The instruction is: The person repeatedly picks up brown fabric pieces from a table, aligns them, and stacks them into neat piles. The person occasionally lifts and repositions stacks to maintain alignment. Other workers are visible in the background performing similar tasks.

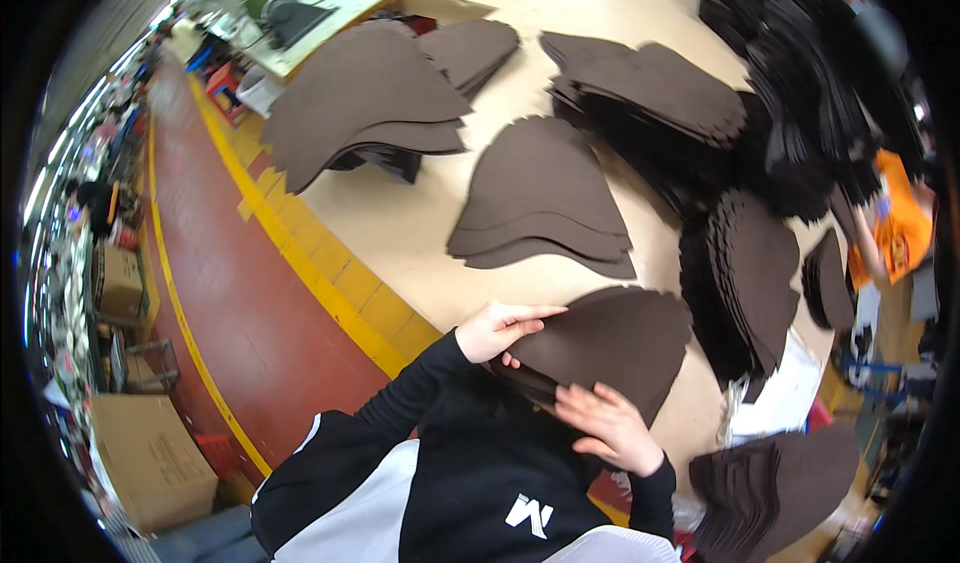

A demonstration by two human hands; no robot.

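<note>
in the head view, we have a dark brown curved piece (625, 348) in front of our body, at the near edge of the beige worktop (415, 228). our left hand (494, 334) lies at its left edge, index finger stretched over the top; we cannot tell if those fingers grip it. our right hand (612, 429), slightly blurred, has its fingers spread and ungripping at the near edge. just beyond sits a bell-shaped stack (545, 188); a scalloped stack (760, 273) stands to the right.

Bright light, bowed edges (black rim), right hand (612, 428) blurred
</note>
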